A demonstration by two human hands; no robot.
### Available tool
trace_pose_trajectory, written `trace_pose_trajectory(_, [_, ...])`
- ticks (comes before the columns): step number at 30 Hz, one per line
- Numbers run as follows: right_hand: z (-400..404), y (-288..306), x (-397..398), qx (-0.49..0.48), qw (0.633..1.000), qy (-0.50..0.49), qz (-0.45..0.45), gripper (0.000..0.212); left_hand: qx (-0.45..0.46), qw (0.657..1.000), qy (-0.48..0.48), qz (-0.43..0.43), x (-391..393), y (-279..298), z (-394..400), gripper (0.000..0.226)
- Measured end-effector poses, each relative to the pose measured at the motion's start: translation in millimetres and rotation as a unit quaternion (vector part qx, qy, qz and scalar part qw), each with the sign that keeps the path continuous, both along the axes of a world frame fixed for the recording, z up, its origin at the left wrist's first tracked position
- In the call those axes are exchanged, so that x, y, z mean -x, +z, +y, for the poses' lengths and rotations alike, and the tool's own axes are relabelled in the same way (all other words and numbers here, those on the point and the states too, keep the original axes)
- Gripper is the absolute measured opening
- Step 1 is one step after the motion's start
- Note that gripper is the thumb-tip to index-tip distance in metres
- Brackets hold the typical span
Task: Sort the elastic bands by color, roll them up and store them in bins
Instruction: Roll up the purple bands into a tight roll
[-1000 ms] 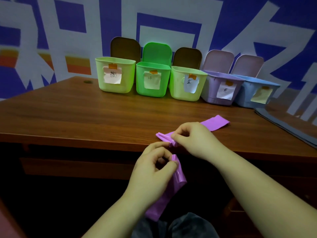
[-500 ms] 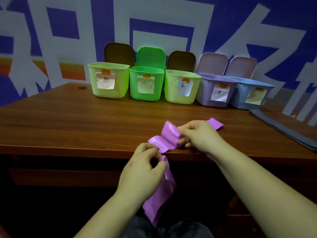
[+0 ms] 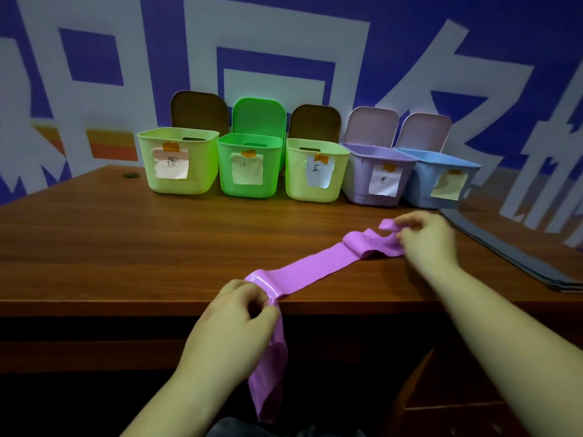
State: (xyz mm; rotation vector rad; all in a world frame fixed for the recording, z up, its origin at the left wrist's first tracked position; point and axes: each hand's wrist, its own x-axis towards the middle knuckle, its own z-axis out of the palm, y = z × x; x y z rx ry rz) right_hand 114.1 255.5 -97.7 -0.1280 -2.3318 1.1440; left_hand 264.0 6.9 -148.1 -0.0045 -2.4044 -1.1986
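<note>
A purple elastic band (image 3: 318, 266) lies stretched across the wooden table (image 3: 126, 247) from the front edge toward the right. My left hand (image 3: 233, 323) pinches it at the table's front edge, and the band's free end hangs down below that hand. My right hand (image 3: 426, 238) grips the far, bunched end near the back right. Five labelled bins with raised lids stand in a row at the back: a yellow-green bin (image 3: 179, 162), a green bin (image 3: 249, 165), another yellow-green bin (image 3: 315, 171), a purple bin (image 3: 378, 175) and a blue bin (image 3: 441, 181).
A stack of dark grey flat sheets (image 3: 511, 247) lies on the table at the right edge, just beyond my right hand. A blue and white patterned wall stands behind the bins.
My right hand has moved right and away from me, pulling the band out flat along the table. My left hand keeps its pinch at the front edge.
</note>
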Motion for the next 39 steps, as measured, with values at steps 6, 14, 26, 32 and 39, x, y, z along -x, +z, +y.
trace_pose_trajectory(6, [-22,-12,10,-0.207,0.972,0.055,-0.099,0.045,0.078,0.996,-0.011,0.045,0,15,12,0.018])
trace_pose_trajectory(14, [-13,-6,26,-0.219,0.968,0.064,-0.103,0.017,-0.045,0.964,-0.257,-0.060,58,24,82,0.014])
trace_pose_trajectory(26, [57,4,73,0.299,0.940,0.005,-0.161,0.011,-0.200,0.931,-0.199,-0.232,113,23,93,0.043])
trace_pose_trajectory(32, [102,5,93,0.359,0.922,-0.116,-0.087,0.013,-0.182,0.938,-0.195,-0.224,118,19,93,0.052])
trace_pose_trajectory(39, [109,15,73,0.330,0.941,-0.053,-0.045,0.015,-0.193,0.933,-0.214,-0.215,118,18,89,0.018])
